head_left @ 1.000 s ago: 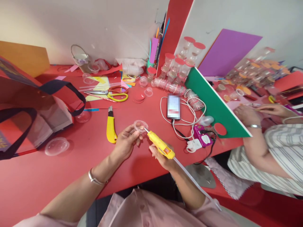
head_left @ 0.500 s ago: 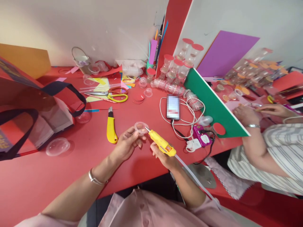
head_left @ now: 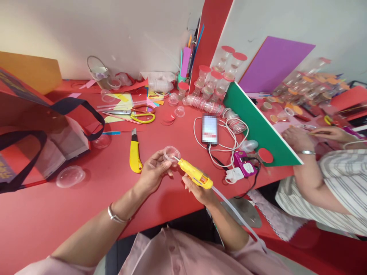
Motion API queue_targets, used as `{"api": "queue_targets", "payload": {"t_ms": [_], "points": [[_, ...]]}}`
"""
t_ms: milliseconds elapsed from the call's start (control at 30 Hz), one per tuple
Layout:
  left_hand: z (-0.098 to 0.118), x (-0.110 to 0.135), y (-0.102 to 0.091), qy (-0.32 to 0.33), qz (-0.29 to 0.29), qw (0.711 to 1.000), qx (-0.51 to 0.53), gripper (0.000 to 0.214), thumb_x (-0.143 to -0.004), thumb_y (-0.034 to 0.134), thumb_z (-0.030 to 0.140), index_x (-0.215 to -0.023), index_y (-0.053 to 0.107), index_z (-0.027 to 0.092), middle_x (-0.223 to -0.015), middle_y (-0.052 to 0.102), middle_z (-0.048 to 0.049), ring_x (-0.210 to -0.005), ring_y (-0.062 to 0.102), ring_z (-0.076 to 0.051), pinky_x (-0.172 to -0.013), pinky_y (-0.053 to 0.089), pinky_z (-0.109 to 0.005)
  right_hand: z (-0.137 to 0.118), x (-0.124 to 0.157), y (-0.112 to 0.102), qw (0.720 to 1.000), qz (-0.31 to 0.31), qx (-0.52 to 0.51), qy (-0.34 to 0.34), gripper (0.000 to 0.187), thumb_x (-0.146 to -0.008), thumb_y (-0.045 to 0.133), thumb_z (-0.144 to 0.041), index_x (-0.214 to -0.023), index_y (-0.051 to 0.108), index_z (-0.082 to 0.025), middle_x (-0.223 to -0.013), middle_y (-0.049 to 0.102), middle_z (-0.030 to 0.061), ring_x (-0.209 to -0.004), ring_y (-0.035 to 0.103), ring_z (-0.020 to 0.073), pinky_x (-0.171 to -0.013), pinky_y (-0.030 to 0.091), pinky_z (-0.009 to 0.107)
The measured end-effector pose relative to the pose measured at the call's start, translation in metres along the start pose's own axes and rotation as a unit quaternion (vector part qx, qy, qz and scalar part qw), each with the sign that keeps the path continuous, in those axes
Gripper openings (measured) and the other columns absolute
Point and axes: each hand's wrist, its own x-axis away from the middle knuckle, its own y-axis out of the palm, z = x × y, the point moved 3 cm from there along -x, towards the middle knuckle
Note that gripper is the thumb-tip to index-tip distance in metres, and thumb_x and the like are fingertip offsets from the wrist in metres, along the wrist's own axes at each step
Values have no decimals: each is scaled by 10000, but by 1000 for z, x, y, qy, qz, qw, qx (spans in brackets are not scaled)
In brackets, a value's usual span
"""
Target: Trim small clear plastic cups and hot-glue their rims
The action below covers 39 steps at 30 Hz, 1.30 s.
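Observation:
My left hand pinches a small clear plastic cup above the red table. A yellow glue gun is gripped in my right hand, and its metal tip touches the cup's rim. A white glue stick sticks out of the gun's back toward my body. Left of my left hand, a yellow utility knife lies on the table.
A phone with white cables, a purple charger, scissors, clear lids, a red bag and rows of red-lidded jars crowd the table. At the right, another person's hand works behind a green board.
My hands with cup and glue gun shifted very slightly; the gun's tip stays at the cup's rim. Nothing else moved.

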Motion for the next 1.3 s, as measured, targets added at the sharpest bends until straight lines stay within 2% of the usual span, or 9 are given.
{"api": "queue_targets", "payload": {"t_ms": [100, 300, 500, 700, 933, 1033, 1200, 1300], "points": [[2, 1, 0, 8, -6, 1000, 9, 479, -770, 885, 257, -1189, 669, 173, -954, 762, -87, -770, 741, -204, -521, 613, -263, 0, -1, 0, 1000, 1, 0, 0, 303, -920, 684, -522, -929, 661, -220, -617, 651, -33, -513, 626, 128, -519, 529, 256], [4, 6, 2, -24, -60, 998, 22, 433, -824, 849, 318, -1199, 691, 168, -844, 747, -54, -577, 659, -125, -527, 594, -256, 2, -1, -2, 1000, -8, 1, 10, 285, -939, 662, -509, -946, 657, -225, -608, 639, -40, -507, 614, 124, -519, 522, 253], [4, 6, 2, -44, -91, 994, 51, 389, -845, 833, 303, -1187, 701, 172, -772, 732, -31, -520, 619, -101, -503, 576, -232, 4, 1, -3, 1000, 14, -6, 25, 317, -930, 673, -527, -935, 647, -210, -604, 632, -38, -499, 605, 117, -511, 512, 242], [2, 4, -2, -34, -71, 996, 51, 430, -840, 838, 305, -1209, 678, 156, -832, 735, -38, -537, 598, -82, -521, 576, -220, 2, 0, -2, 1000, 1, -8, 25, 312, -930, 676, -518, -966, 663, -208, -615, 636, -41, -506, 607, 109, -524, 520, 235], [-1, 2, -1, -42, -60, 997, 34, 389, -874, 807, 309, -1203, 673, 150, -708, 691, -5, -450, 547, -72, -411, 465, -175, 2, 0, 1, 1000, 7, 3, -14, 288, -932, 679, -495, -996, 698, -216, -626, 640, -32, -529, 627, 126, -531, 526, 251], [0, 2, -1, -42, -60, 996, 41, 388, -853, 822, 277, -1193, 684, 151, -791, 738, -34, -521, 625, -94, -435, 497, -174, 4, 1, 1, 1000, 20, -13, 7, 295, -919, 695, -505, -959, 677, -213, -619, 638, -33, -519, 623, 126, -519, 519, 250], [3, 2, -1, -82, -68, 993, 56, 361, -846, 806, 255, -1159, 698, 110, -1048, 787, -130, -792, 767, -206, -525, 614, -236, 5, 0, -1, 999, 19, -16, 33, 304, -921, 686, -526, -928, 651, -224, -617, 630, -37, -522, 616, 124, -520, 518, 252], [3, 3, -3, -85, -64, 993, 59, 341, -865, 791, 264, -1147, 700, 94, -1049, 793, -149, -822, 780, -229, -538, 628, -247, 4, 1, -2, 999, 15, -19, 36, 304, -922, 680, -534, -918, 644, -232, -615, 623, -40, -513, 604, 119, -517, 510, 252]]}}
